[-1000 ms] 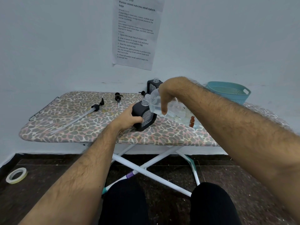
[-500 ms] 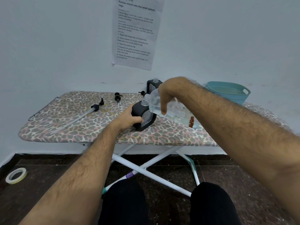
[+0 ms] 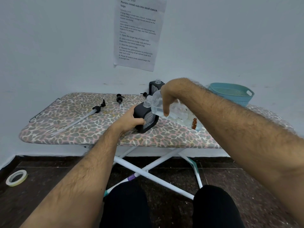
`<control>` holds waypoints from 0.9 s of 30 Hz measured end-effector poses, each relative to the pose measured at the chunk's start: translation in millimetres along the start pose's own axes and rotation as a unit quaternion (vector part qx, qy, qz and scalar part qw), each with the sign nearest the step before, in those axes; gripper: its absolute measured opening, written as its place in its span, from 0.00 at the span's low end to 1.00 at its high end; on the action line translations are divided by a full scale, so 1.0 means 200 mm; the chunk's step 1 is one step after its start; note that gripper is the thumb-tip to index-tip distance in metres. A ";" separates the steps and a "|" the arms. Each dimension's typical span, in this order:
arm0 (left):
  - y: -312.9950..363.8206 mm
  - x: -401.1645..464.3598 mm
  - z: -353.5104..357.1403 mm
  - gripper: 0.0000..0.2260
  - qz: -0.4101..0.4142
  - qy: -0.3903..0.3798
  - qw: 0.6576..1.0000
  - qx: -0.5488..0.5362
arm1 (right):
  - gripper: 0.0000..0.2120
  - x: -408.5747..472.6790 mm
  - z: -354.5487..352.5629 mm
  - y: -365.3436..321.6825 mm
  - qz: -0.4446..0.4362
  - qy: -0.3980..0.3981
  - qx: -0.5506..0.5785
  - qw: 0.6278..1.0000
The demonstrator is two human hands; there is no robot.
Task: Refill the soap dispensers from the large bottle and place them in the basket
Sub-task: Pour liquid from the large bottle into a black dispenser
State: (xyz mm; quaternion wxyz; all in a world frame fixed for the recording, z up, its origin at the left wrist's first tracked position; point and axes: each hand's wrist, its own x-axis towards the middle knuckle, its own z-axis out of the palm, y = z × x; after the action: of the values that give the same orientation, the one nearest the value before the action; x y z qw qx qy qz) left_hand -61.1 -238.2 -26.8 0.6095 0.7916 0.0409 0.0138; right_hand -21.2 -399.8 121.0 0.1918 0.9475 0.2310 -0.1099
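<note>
Nearest the camera, the left hand (image 3: 130, 118) wraps around the near side of a black soap dispenser (image 3: 145, 118), holding it upright on the leopard-print worktop (image 3: 65, 122) with its clear open neck facing up. Just above and to the right, the right hand (image 3: 167, 97) grips the large bottle (image 3: 166, 109), a clear one with pale liquid inside. The large bottle's long axis runs from low right up to high left, its mouth tipped down directly over the dispenser's neck, the two openings close to touching. Whether liquid is flowing cannot be made out. The pour seems to hinge on keeping that mouth centred over the narrow neck; a drift to either side would likely spill onto the cover.

Further back, two pump heads (image 3: 98, 108) lie loose on the worktop to the left, and a second dispenser (image 3: 155, 85) stands open by the wall. The teal basket (image 3: 230, 93) sits at the far right, nearer the right arm.
</note>
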 end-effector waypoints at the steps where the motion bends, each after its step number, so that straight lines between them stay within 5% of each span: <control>1: 0.00 0.00 0.00 0.26 0.000 0.000 1.000 0.001 | 0.39 0.00 0.00 0.00 -0.001 0.001 0.000 1.000; 27: -0.01 0.00 0.00 0.29 -0.005 -0.002 1.000 0.004 | 0.40 0.03 0.06 0.04 -0.005 -0.005 0.077 0.997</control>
State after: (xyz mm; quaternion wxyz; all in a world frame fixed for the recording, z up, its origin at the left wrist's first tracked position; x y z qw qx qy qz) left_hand -61.1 -237.1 -27.6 0.6061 0.7941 0.0438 0.0093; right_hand -13.6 -408.5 111.7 0.1192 0.9578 0.2255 -0.1325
